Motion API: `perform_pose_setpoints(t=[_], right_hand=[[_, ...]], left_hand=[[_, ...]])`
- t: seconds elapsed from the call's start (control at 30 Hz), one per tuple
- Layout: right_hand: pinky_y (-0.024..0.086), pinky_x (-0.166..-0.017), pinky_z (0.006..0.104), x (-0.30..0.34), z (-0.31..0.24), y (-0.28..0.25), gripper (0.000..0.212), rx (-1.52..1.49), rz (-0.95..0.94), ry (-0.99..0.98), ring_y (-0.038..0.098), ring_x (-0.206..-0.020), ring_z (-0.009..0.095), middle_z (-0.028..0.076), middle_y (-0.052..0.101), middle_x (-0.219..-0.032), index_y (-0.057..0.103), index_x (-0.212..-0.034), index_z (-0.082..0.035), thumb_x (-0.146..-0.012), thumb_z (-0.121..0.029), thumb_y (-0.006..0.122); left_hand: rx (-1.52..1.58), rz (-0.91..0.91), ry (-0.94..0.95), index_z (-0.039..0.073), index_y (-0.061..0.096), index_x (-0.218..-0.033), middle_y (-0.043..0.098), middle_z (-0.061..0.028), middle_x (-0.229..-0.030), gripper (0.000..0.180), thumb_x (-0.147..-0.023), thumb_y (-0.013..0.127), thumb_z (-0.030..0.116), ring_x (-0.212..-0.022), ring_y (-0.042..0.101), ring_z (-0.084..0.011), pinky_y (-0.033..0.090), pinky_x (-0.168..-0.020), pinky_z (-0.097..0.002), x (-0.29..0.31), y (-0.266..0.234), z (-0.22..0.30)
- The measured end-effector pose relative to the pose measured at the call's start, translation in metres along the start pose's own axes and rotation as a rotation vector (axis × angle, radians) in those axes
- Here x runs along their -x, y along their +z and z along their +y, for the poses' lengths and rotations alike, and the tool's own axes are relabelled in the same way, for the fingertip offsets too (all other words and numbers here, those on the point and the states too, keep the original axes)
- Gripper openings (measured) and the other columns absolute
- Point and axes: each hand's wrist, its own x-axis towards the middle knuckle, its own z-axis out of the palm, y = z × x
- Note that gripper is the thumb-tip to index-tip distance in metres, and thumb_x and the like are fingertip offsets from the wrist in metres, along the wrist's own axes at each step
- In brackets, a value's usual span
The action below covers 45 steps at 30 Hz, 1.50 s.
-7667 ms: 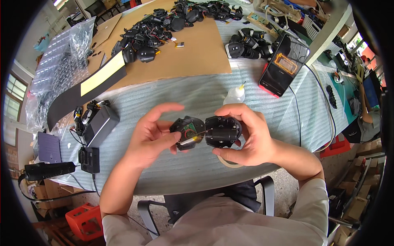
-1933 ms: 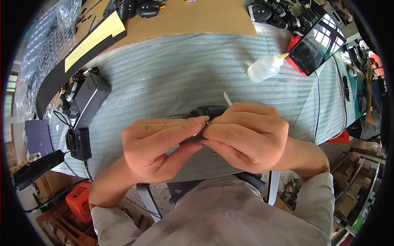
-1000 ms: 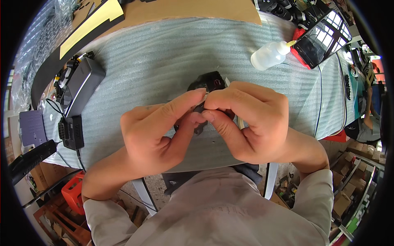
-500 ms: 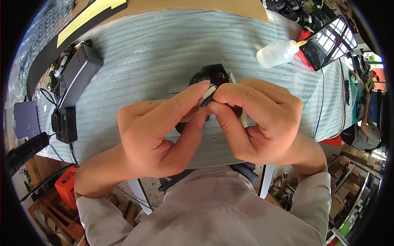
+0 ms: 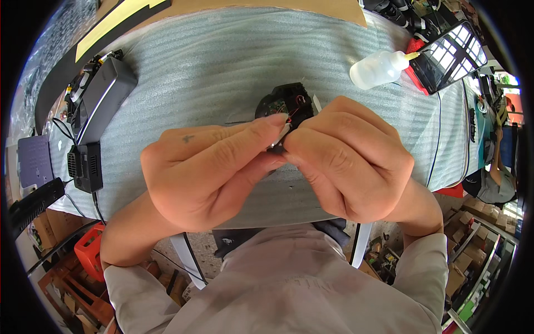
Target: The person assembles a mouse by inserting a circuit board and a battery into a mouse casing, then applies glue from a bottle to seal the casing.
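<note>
The left hand [image 5: 203,175] and right hand [image 5: 356,161], fingers drawn together, pinch what looks like a small silvery piece [image 5: 282,134]; just beyond, on their far side, sits the black casing [image 5: 287,92], red wires [image 5: 301,101] showing.

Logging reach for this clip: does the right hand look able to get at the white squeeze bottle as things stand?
Probably yes: only foam sheeting shows between the right hand and the white squeeze bottle, though that hand is occupied at the small silvery part.

White bottle [image 5: 378,70] beside dark-screened device [image 5: 453,58]; purple panel [image 5: 34,161], red stool [image 5: 88,249] at left.
</note>
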Motion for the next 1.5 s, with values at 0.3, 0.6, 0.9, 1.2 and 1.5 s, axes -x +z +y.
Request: perform_pose_setpoints(t=[0.3, 0.6, 0.9, 1.2, 1.5], right_hand=[[0.047, -0.050, 0.0288, -0.003, -0.002, 0.006, 0.022, -0.157, 0.097, 0.148, 0.060, -0.058, 0.022, 0.009, 0.067, -0.077, 0.069, -0.090, 0.002, -0.071, 0.000, 0.082], [0.047, -0.050, 0.0204, -0.001, -0.006, -0.008, 0.036, -0.228, 0.074, 0.314, 0.062, -0.056, 0.008, 0.007, 0.067, -0.072, 0.051, -0.089, 0.001, -0.075, 0.003, 0.084], [0.047, -0.049, 0.0221, -0.001, 0.000, -0.007, 0.021, -0.385, 0.065, 0.376, 0.064, -0.059, 0.012, 0.006, 0.067, -0.072, 0.062, -0.085, 0.002, -0.076, 0.007, 0.080], [0.044, -0.050, 0.0298, 0.003, 0.002, -0.006, 0.019, -0.419, 0.050, 0.303, 0.057, -0.054, 0.019, 0.007, 0.067, -0.072, 0.071, -0.091, -0.001, -0.076, 0.008, 0.073], [0.043, -0.046, 0.0309, 0.006, -0.005, -0.010, 0.023, -0.317, 0.023, 0.272, 0.055, -0.052, 0.021, 0.006, 0.062, -0.066, 0.070, -0.091, 0.001, -0.069, 0.007, 0.075]], left_hand=[[0.107, 0.050, -0.159, -0.004, 0.073, -0.106, 0.073, -0.0139, -0.076, 0.031, -0.076, 0.076, -0.007, -0.057, 0.067, -0.0193, 0.049, -0.051, -0.0241, -0.001, -0.006, 0.002], [0.242, -0.050, -0.312, -0.010, 0.069, -0.108, 0.073, -0.0151, -0.080, 0.022, -0.086, 0.066, -0.010, -0.067, 0.073, -0.0179, 0.055, -0.057, -0.0239, -0.009, -0.012, 0.011], [0.451, -0.059, -0.380, -0.013, 0.067, -0.108, 0.072, -0.0197, -0.083, 0.020, -0.089, 0.063, -0.009, -0.070, 0.075, -0.0235, 0.060, -0.061, -0.0274, -0.009, -0.018, 0.015], [0.439, -0.104, -0.315, -0.012, 0.068, -0.104, 0.072, -0.0199, -0.080, 0.019, -0.086, 0.066, -0.010, -0.068, 0.075, -0.0240, 0.059, -0.058, -0.0272, -0.010, -0.022, 0.012], [0.403, 0.003, -0.355, -0.012, 0.067, -0.105, 0.073, -0.0207, -0.087, 0.021, -0.084, 0.070, -0.009, -0.069, 0.074, -0.0248, 0.059, -0.060, -0.0279, -0.005, -0.009, 0.011]])
